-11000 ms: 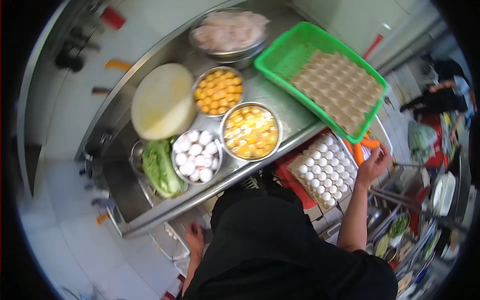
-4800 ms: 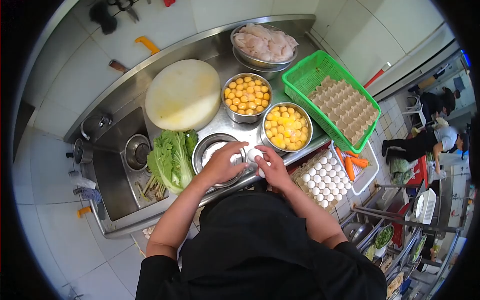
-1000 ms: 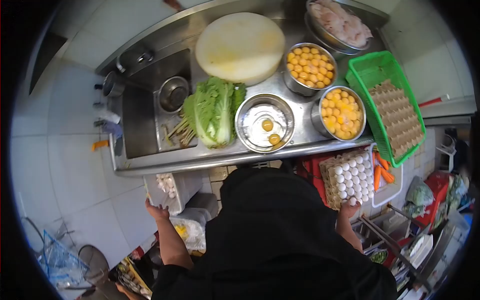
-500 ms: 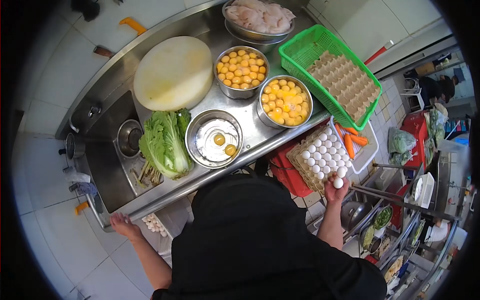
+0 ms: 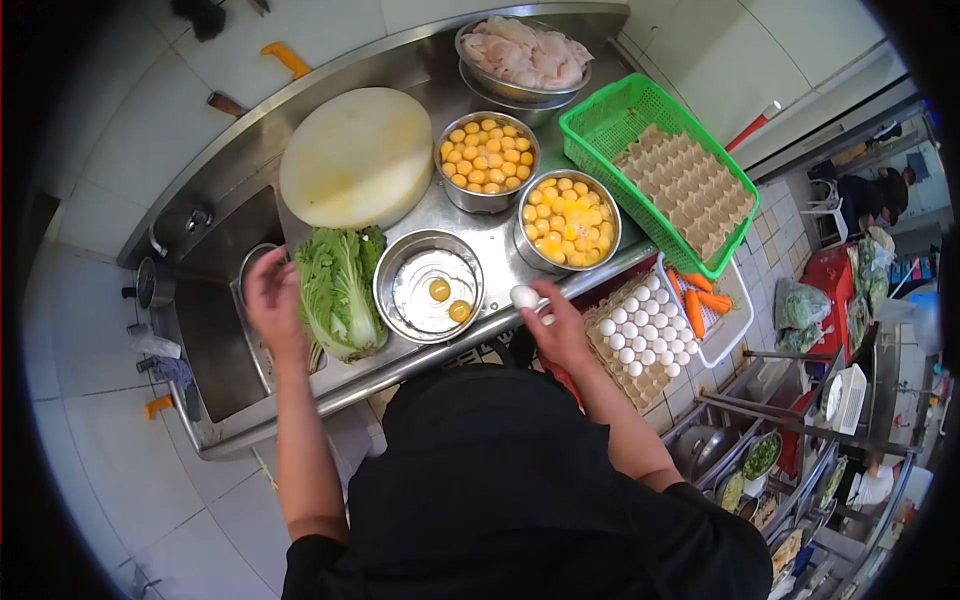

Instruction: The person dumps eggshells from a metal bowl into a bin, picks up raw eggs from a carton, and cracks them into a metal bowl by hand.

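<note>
My right hand (image 5: 556, 325) is closed around white eggs (image 5: 524, 297), one at the fingertips and part of another showing in the palm. It is just right of a steel bowl (image 5: 385, 310) holding two cracked eggs with yolks and clear whites. My left hand (image 5: 273, 300) is raised over the sink edge, fingers apart and holding nothing, left of a leafy green cabbage (image 5: 340, 290). A cardboard tray of white eggs (image 5: 650, 330) lies right of my right hand. Two steel pots (image 5: 478, 195) (image 5: 572, 220) full of yolks stand behind the bowl.
A round cutting board (image 5: 355, 155) lies at the back of the steel counter, beside the sink (image 5: 215, 330). A green basket (image 5: 590, 125) holds cardboard egg trays. Pale sliced meat (image 5: 525, 52) fills a bowl at the back. Carrots (image 5: 693, 310) lie in a white crate at the right.
My right hand has moved left from the egg tray toward the bowl with the eggs. My left hand has risen from beside the counter's front corner to over the sink edge.
</note>
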